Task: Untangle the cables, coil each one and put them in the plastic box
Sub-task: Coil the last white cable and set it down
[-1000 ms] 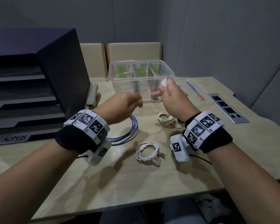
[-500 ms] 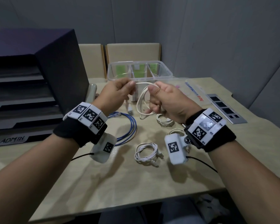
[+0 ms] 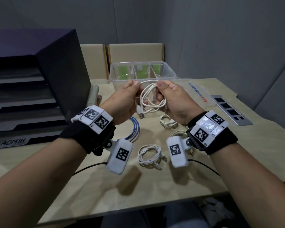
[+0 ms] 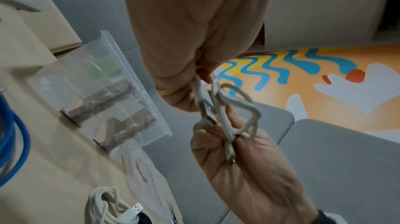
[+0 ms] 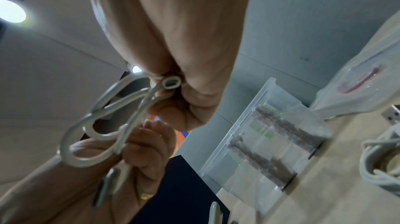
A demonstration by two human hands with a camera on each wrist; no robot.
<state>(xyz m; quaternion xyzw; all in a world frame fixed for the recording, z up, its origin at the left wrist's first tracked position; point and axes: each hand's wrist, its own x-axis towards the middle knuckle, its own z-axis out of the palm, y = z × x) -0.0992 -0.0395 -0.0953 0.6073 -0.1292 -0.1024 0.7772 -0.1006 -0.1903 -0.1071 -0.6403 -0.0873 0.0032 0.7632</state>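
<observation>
Both hands hold one white cable (image 3: pixel 148 97) in loose loops above the table, in front of the clear plastic box (image 3: pixel 167 70). My left hand (image 3: pixel 135 85) pinches the strand at the loop's top left. My right hand (image 3: pixel 161 85) grips the gathered loops, seen close in the right wrist view (image 5: pixel 173 91) with a plug end (image 5: pixel 171 82) at its fingers. A USB plug (image 3: pixel 141 115) dangles below. On the table lie a blue cable coil (image 3: pixel 134 129) and white coils (image 3: pixel 149 156) (image 3: pixel 168 122). The box has dividers.
A black document tray (image 3: pixel 39 96) labelled ADMIN stands at the left, with a stapler (image 3: pixel 94 94) beside it. The box lid (image 3: pixel 199 91) and a grey socket panel (image 3: pixel 230 109) lie at the right. Two chair backs (image 3: pixel 135 53) stand behind the table.
The cable was stretched between the hands near the box; now it hangs in several loops. Both hands have come up and closer together.
</observation>
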